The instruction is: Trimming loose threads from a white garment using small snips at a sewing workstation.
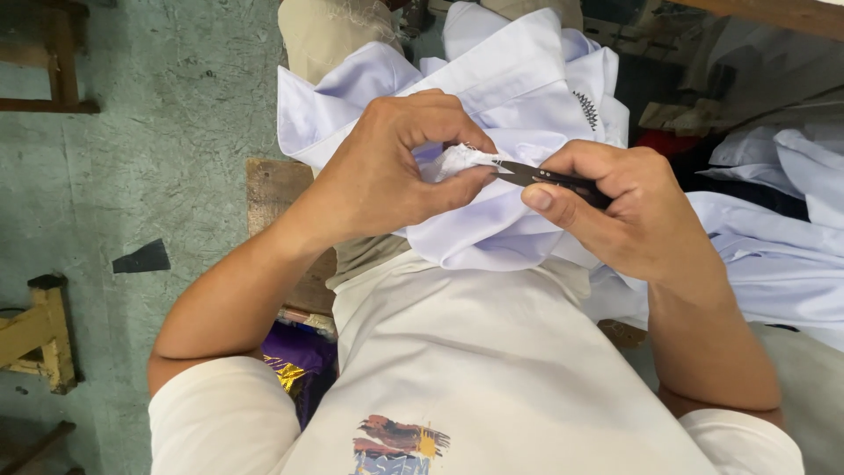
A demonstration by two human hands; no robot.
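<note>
A pale lilac-white shirt (519, 79) lies bunched on my lap. My left hand (387, 167) pinches a small fold of its fabric (462, 160) between thumb and fingers. My right hand (615, 207) grips small black thread snips (549, 176), whose metal tips touch the pinched fold. A black zigzag stitch mark (586, 110) shows on the shirt just above my right hand.
More pale shirts (782, 237) are piled at the right. A wooden seat edge (272, 189) shows under my left forearm, a purple and gold bag (294, 361) below it. Wooden furniture legs (40, 330) stand on the grey-green floor at left.
</note>
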